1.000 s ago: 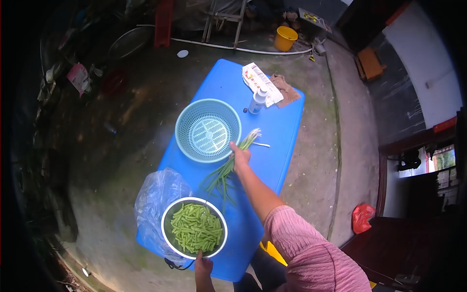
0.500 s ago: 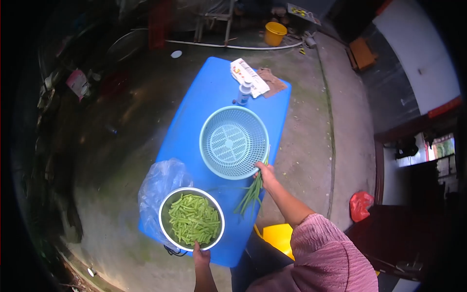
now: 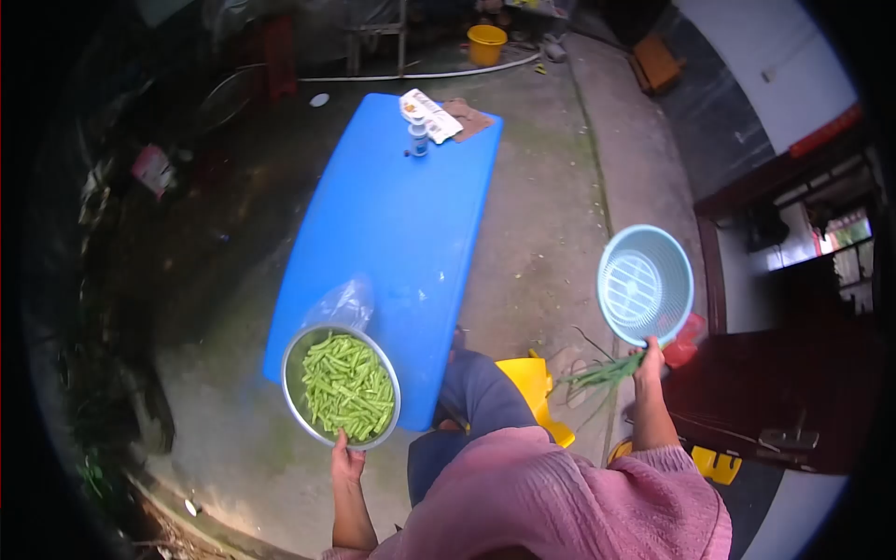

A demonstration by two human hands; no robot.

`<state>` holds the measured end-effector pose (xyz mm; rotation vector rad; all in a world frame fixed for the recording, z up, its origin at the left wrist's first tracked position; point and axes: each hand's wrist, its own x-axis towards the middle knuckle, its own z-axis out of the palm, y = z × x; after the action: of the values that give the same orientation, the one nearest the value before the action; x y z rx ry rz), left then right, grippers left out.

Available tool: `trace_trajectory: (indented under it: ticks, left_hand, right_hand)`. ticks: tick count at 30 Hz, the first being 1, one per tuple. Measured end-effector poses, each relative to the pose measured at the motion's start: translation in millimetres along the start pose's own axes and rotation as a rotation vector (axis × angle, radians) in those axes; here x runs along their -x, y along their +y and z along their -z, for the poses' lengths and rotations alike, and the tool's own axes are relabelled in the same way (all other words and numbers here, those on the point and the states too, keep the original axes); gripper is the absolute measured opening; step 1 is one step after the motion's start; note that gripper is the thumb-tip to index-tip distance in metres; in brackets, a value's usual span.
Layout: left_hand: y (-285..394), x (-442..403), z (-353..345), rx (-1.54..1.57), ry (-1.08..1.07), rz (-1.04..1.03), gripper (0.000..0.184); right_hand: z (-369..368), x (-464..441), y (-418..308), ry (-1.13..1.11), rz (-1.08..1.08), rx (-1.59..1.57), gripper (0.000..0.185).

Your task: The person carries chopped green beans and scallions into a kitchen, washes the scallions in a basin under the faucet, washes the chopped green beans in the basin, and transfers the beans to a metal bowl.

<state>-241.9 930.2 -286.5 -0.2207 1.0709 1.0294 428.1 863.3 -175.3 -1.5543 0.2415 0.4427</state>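
Observation:
My left hand (image 3: 347,454) is closed on the near rim of a metal bowl (image 3: 392,411), thumb over the edge. Cut green beans (image 3: 347,387) fill the bowl, which covers part of the blue table's near left corner. Out to the right, past the table, my right hand (image 3: 648,359) grips the rim of a light blue plastic basket (image 3: 689,271). The basket is tilted, with nothing seen inside. A bunch of long green stalks, perhaps scallions (image 3: 602,373), is pinched in the same hand and sticks out leftward. A clear plastic bag (image 3: 343,303) lies behind the bowl.
On the blue table (image 3: 383,219) stand a small bottle (image 3: 419,140), a printed white packet (image 3: 434,114) and a brown cloth (image 3: 469,119). A yellow stool (image 3: 527,383) is beside my leg. A red bag (image 3: 686,343) lies behind the basket; a yellow bucket (image 3: 486,44) stands far back.
My right hand has lifted the basket and green stalks off the table and swung them right. The bowl in my left hand has shifted slightly up and left. My view has moved too.

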Motion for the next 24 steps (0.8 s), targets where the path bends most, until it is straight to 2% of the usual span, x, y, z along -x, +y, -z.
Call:
trace_trajectory:
  ticks: [4,7,10,12,13,14,15,18,21,23,24]
  left_hand:
    - [-11,-7,-18,-0.078,0.062,-0.133,0.04]
    - [-20,-5,-27,-0.083,0.151,-0.279,0.041]
    - [-45,-10,-40,0.017,0.209,-0.341,0.04]
    - [-59,-10,-68,0.166,0.083,-0.239,0.038]
    - [-65,0,-64,0.222,0.027,-0.175,0.038]
    - [-69,-12,-25,0.286,-0.287,-0.108,0.037]
    - [-62,-8,-36,0.238,-0.177,-0.157,0.037]
    - [-59,13,-106,0.188,0.082,-0.257,0.038]
    - [-34,31,-170,-0.032,0.178,-0.409,0.041]
    - [-25,24,-183,-0.276,0.239,-0.53,0.04]
    - [-27,17,-194,-0.323,0.211,-0.547,0.036]
  right_hand:
    - [58,-44,14,0.158,-0.063,-0.109,0.016]
    - [62,-74,48,0.255,-0.147,-0.076,0.015]
    - [53,-127,65,0.123,-0.224,-0.067,0.017]
    - [35,-195,72,0.038,-0.216,-0.027,0.018]
    - [19,-200,59,-0.011,-0.251,0.012,0.017]
    - [-4,-204,41,-0.054,-0.294,0.043,0.017]
    - [-34,-197,29,-0.091,-0.328,0.064,0.016]
    - [-84,-202,3,-0.205,-0.251,0.033,0.014]
    - [-132,-168,-33,-0.353,-0.273,-0.022,0.013]
    - [-136,-163,-26,-0.5,-0.297,-0.063,0.011]
    - [-135,-160,-22,-0.497,-0.279,-0.066,0.011]
